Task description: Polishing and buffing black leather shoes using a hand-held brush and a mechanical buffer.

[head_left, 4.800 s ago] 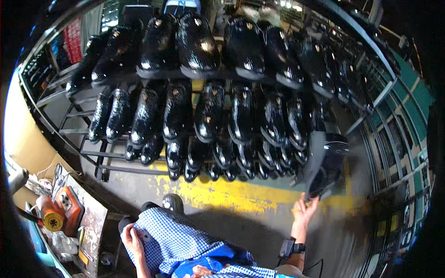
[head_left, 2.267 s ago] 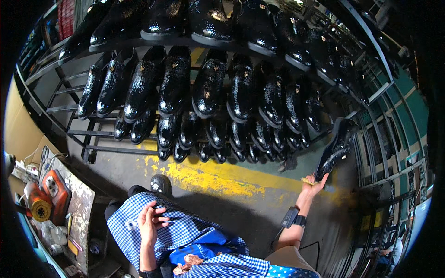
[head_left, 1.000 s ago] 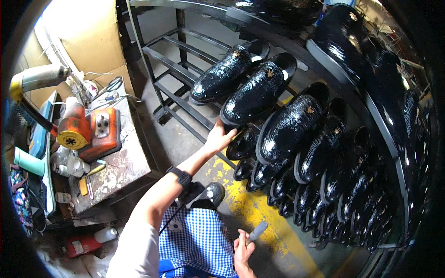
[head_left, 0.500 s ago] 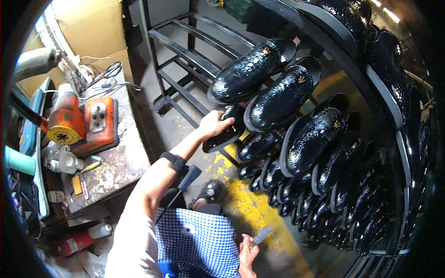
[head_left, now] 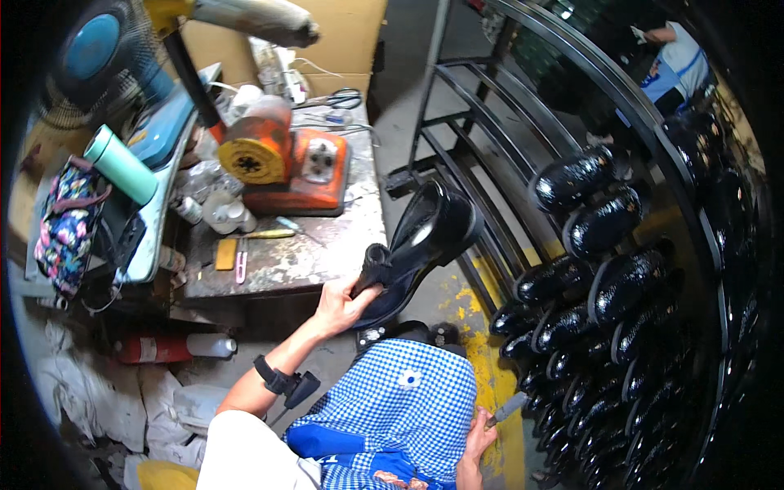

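A: State of the left hand (head_left: pixel 341 304)?

B: Clamped on the heel end of a black shoe (head_left: pixel 420 245). The shoe is lifted clear, sole down, toe pointing up and away, between the tabletop (head_left: pixel 310 253) and the rack (head_left: pixel 523 163).

A: Right hand (head_left: pixel 478 433)?

B: Closed around a small tool (head_left: pixel 508 407), beside the checked apron (head_left: pixel 400 400), below the shoe.

A: Items near the shoe?

B: Left of the shoe, on the tabletop: an orange machine (head_left: pixel 282 163), a brush handle (head_left: pixel 269 233) and scissors (head_left: pixel 347 100). Right of the shoe: the rack, its lower bars loaded with more glossy black shoes (head_left: pixel 604 286); the bars just behind the shoe are bare. Under the shoe: concrete floor with a yellow line (head_left: pixel 490 367).
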The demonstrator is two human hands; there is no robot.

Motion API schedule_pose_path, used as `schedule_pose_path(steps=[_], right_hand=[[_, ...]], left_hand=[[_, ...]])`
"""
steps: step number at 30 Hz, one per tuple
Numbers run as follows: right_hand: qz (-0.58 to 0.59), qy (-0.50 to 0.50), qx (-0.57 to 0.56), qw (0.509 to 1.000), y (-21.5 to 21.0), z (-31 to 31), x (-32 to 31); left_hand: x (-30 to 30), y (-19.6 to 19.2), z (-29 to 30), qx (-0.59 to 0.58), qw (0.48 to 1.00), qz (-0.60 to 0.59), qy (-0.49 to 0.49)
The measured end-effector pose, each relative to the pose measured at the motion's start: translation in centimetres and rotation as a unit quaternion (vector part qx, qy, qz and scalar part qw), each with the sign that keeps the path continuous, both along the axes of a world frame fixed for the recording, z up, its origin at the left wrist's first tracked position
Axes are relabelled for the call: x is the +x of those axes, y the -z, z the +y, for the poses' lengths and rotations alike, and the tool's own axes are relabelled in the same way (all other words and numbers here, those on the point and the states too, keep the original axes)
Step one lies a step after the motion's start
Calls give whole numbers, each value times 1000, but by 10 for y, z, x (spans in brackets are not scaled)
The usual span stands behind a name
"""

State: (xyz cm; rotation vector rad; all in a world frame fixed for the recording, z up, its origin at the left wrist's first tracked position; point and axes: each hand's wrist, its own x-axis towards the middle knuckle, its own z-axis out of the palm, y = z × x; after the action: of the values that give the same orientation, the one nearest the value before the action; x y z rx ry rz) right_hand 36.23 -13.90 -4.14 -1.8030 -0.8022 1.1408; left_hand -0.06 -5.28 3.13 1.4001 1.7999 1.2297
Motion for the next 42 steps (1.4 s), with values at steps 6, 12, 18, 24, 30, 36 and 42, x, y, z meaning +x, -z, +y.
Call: schedule_pose_path(steps=[6,12,18,24,30,36,42], right_hand=[[-34,-7,15,999,-2,-1,-5],[-95,-24,6,995,-2,-1,-2],[-25,-20,58,998,16,-4,16],[-39,-2,34,999,-12,0,-7],[-11,-4,37,999,6,-1,1],[-38,18,21,999,0,0,-2],[24,20,-7,999,0,4,-7]], left_hand=[[-12,-7,-35,243,937,238,-77],[-20,-7,-66,253,897,359,-52],[-18,-2,-74,277,867,411,-46],[-14,3,-81,281,861,421,-41],[-9,4,-81,304,847,434,-47],[11,-29,-44,240,894,374,54],[52,-19,23,98,969,217,72]])
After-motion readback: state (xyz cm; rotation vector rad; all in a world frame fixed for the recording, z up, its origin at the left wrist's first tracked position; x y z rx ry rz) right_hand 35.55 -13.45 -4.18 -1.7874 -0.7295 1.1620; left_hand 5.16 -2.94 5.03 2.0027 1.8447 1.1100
